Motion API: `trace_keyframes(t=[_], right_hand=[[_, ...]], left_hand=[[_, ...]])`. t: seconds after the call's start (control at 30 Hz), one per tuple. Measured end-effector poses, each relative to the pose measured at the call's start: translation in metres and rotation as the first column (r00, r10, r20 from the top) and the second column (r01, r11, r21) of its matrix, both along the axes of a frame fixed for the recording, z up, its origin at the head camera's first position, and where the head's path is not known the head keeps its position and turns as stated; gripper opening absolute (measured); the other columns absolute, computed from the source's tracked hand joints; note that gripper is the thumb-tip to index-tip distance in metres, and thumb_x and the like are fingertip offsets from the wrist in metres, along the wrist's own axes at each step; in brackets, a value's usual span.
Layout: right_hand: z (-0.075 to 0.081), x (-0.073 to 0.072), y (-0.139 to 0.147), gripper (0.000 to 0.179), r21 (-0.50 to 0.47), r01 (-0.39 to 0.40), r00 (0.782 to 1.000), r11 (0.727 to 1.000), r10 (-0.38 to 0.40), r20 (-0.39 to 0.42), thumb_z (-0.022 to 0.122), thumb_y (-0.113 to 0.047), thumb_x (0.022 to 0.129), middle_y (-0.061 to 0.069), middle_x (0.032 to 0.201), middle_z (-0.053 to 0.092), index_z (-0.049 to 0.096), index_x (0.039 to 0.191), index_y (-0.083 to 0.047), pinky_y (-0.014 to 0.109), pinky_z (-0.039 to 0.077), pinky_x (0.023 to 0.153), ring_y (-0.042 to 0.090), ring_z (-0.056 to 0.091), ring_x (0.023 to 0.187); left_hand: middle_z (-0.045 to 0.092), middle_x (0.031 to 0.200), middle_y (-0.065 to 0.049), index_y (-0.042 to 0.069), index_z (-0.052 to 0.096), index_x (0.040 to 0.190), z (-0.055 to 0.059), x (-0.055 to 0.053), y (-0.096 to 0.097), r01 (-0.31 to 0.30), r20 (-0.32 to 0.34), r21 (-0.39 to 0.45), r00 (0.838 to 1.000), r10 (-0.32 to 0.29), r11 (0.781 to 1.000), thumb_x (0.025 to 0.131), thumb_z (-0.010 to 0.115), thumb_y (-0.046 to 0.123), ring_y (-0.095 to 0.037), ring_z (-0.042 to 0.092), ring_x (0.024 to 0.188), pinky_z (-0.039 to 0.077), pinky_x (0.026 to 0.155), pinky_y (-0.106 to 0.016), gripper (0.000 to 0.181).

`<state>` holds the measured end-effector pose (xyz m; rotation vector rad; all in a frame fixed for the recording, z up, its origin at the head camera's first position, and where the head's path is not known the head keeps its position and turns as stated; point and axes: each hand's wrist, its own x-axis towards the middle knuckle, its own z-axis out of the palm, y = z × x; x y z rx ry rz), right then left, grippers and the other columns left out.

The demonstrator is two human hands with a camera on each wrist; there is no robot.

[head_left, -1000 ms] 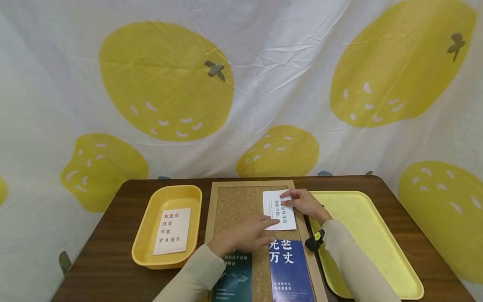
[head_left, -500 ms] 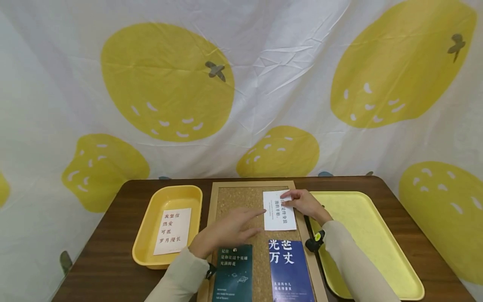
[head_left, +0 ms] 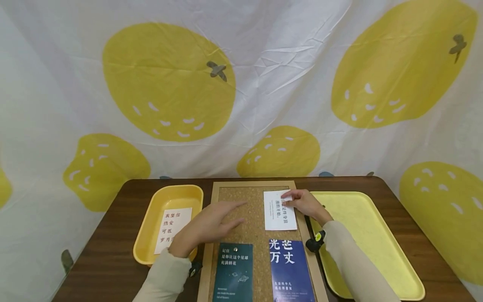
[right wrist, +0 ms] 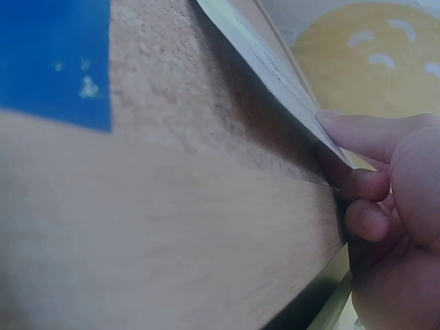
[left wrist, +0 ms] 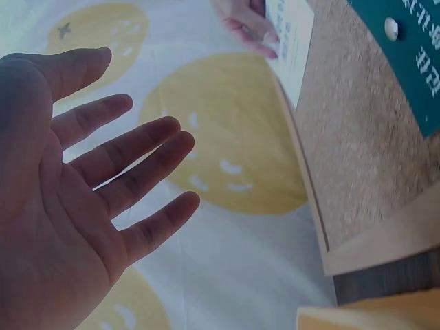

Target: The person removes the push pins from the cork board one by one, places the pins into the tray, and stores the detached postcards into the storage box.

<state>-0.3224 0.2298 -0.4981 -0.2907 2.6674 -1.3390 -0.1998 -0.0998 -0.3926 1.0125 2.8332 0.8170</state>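
My right hand [head_left: 305, 204] pinches the edge of a white printed card [head_left: 274, 214] over the upper right of a wood-framed cork board [head_left: 260, 260]. In the right wrist view the card [right wrist: 265, 72] is tilted off the cork, with thumb and fingers at its edge. My left hand [head_left: 211, 222] hovers over the board's left side, fingers spread and nothing held; its bare palm [left wrist: 69, 213] shows in the left wrist view. Below it a dark green card [head_left: 233, 272] is fixed to the board with a silvery pushpin [head_left: 235, 249]. A blue card [head_left: 290, 272] lies at the lower right of the cork.
Left of the board stands a yellow basin [head_left: 141, 239] holding a white card with red writing [head_left: 177, 222], partly behind the left arm. A flat pale yellow tray [head_left: 370, 243] lies at the right. A lemon-print cloth [head_left: 249, 84] hangs behind the dark wooden table [head_left: 102, 251].
My left hand has drawn back left from the white card toward the yellow basin, uncovering the green card and its pin. The right hand keeps its hold on the white card.
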Motion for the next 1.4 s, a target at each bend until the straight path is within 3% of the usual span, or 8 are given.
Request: trace_keyframes(t=[0.57,0.97,1.13,1.4], right_hand=[[0.001,0.001,0.001,0.025,0.004,0.002,1.000,1.000,-0.002,-0.001,0.075,-0.016,0.088,0.003,0.076,0.046,0.075,0.112,-0.012,0.032,0.032,0.065,0.021,0.043,0.075],[0.001,0.001,0.001,0.025,-0.020,-0.003,1.000,1.000,0.003,0.000,0.075,-0.016,0.087,0.003,0.077,0.049,0.075,0.112,-0.012,0.033,0.032,0.067,0.021,0.043,0.077],[0.001,0.002,0.001,0.025,-0.026,-0.013,1.000,1.000,0.012,-0.010,0.075,-0.016,0.087,0.002,0.074,0.047,0.075,0.112,-0.011,0.032,0.032,0.064,0.021,0.042,0.074],[0.001,0.002,0.000,0.025,-0.024,-0.009,1.000,1.000,0.009,-0.010,0.075,-0.016,0.088,0.002,0.074,0.047,0.075,0.112,-0.011,0.031,0.032,0.064,0.020,0.042,0.074]], left_hand=[[0.055,0.144,-0.006,0.014,0.048,0.147,0.004,0.004,-0.051,-0.086,-0.020,0.083,0.996,0.088,0.993,0.101,0.058,0.033,-0.027,0.054,0.130,0.045,0.105,-0.049,0.051],[0.057,0.142,-0.007,0.011,0.051,0.145,0.003,0.008,-0.076,-0.164,-0.048,0.112,0.984,0.170,0.980,0.100,0.059,0.032,-0.028,0.054,0.130,0.044,0.106,-0.050,0.050],[0.060,0.138,-0.011,0.008,0.051,0.144,0.003,0.009,-0.088,-0.185,-0.067,0.133,0.979,0.195,0.974,0.100,0.060,0.030,-0.030,0.058,0.125,0.048,0.100,-0.052,0.050],[0.061,0.134,-0.014,0.013,0.047,0.147,0.003,0.011,-0.104,-0.229,-0.020,0.131,0.972,0.234,0.964,0.101,0.059,0.028,-0.033,0.057,0.125,0.050,0.096,-0.056,0.050]])
